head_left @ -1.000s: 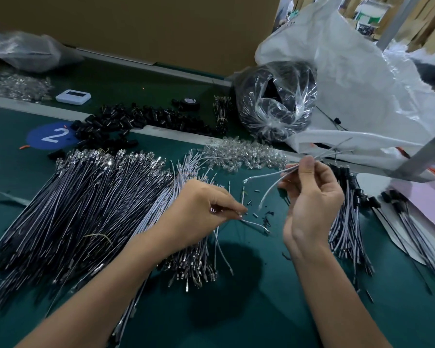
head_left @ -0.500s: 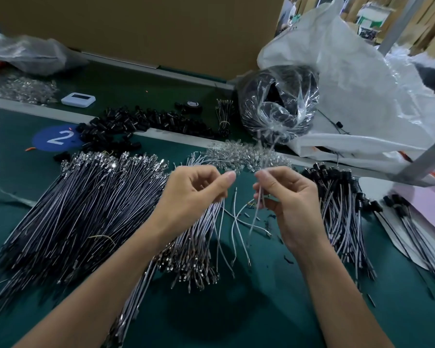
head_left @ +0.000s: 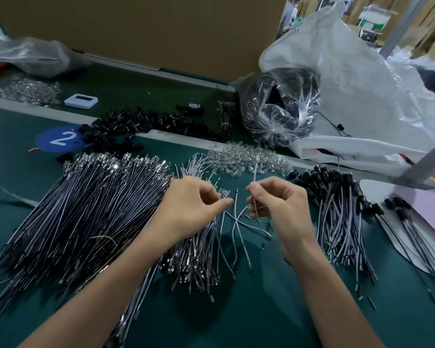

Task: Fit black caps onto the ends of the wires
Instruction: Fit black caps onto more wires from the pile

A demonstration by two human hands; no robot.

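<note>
My left hand point(head_left: 194, 209) hovers over the small middle bundle of grey wires point(head_left: 201, 249), its thumb and fingers pinching wire ends. My right hand point(head_left: 279, 204) pinches a thin grey wire point(head_left: 254, 177) that stands upright above my thumb. A few loose wires point(head_left: 239, 229) lie crossed on the mat between the hands. A large heap of uncapped wires point(head_left: 73, 217) fans out at the left. Loose black caps point(head_left: 141, 126) lie piled at the back. Wires with black caps fitted point(head_left: 334, 212) lie at the right.
Clear plastic pieces point(head_left: 246, 159) are heaped just beyond the hands. A clear bag of black parts point(head_left: 279, 106) and a big white bag point(head_left: 362, 91) stand at the back right. A white device point(head_left: 81, 99) and a blue "2" sticker point(head_left: 58, 139) are at the back left.
My right hand came down from its raised position and closer to the left hand. My left hand rose from the mat and now pinches wire ends next to the right hand.
</note>
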